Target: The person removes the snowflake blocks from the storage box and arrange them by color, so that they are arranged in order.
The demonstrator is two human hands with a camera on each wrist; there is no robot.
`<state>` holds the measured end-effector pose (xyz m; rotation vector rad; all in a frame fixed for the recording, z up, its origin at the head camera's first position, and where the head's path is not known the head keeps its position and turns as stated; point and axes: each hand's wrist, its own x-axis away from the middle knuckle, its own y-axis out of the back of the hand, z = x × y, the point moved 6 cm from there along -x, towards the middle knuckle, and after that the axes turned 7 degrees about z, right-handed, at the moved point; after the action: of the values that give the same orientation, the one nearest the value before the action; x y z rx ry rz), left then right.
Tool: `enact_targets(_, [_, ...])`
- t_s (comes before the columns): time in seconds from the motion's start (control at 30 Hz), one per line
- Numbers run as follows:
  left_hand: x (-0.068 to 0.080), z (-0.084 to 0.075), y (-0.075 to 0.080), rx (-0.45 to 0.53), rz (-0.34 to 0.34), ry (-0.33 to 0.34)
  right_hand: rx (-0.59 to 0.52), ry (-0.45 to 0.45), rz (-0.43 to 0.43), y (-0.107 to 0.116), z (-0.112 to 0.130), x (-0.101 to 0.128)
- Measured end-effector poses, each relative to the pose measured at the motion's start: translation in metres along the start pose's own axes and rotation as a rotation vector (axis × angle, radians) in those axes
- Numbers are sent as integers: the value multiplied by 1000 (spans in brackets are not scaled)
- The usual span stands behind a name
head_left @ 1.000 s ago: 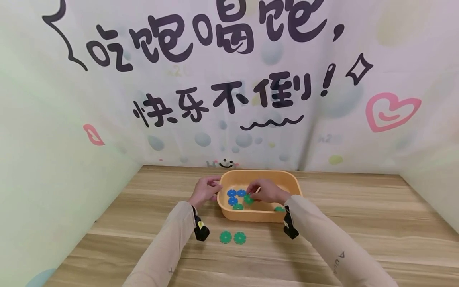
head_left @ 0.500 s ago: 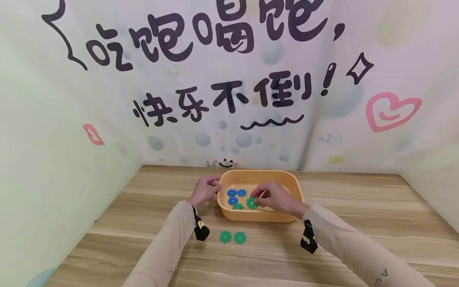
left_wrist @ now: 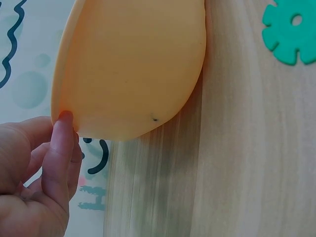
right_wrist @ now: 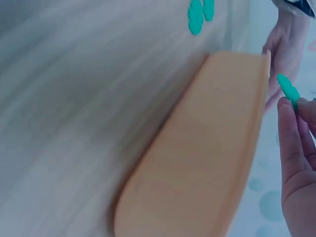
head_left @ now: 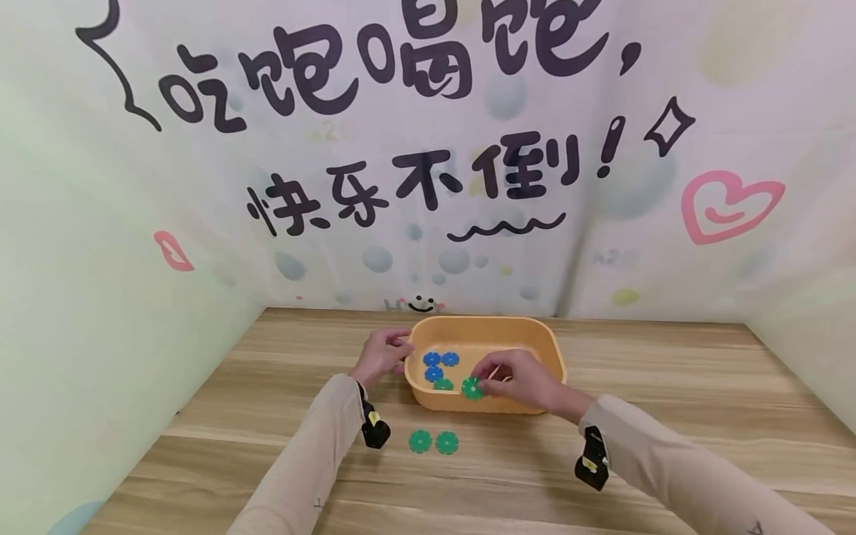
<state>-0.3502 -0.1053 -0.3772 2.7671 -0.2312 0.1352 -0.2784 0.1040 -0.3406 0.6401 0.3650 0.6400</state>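
My right hand (head_left: 524,377) pinches a green notched plastic disc (head_left: 472,388) between thumb and fingers. In the head view it hangs over the near rim of an orange plastic basin (head_left: 481,403). The right wrist view shows the green disc (right_wrist: 289,90) edge-on, above the basin's rim. At the basin's left end, my left hand (head_left: 381,357) grips the rim, the thumb and fingers on either side of the wall (left_wrist: 128,74). Inside lie blue notched discs (head_left: 433,374) and another green disc (head_left: 443,385), partly hidden by the near wall.
Two green discs (head_left: 420,441) (head_left: 446,443) lie side by side on the wood-grain table (head_left: 669,416) in front of the basin. A printed white cloth (head_left: 374,260) stands behind the table, with pale walls (head_left: 100,334) at the sides.
My right hand has lifted the green disc from inside the basin and brought it toward the near rim, moving slightly right. My left hand has stayed on the basin's rim.
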Motion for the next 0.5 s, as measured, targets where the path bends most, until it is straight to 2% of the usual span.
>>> enact_targets(0.33, [0, 2, 1, 4, 3, -1, -17, 21, 110, -33, -3, 14])
enact_targets(0.5, [0, 2, 1, 10, 0, -3, -9, 28, 107, -42, -7, 18])
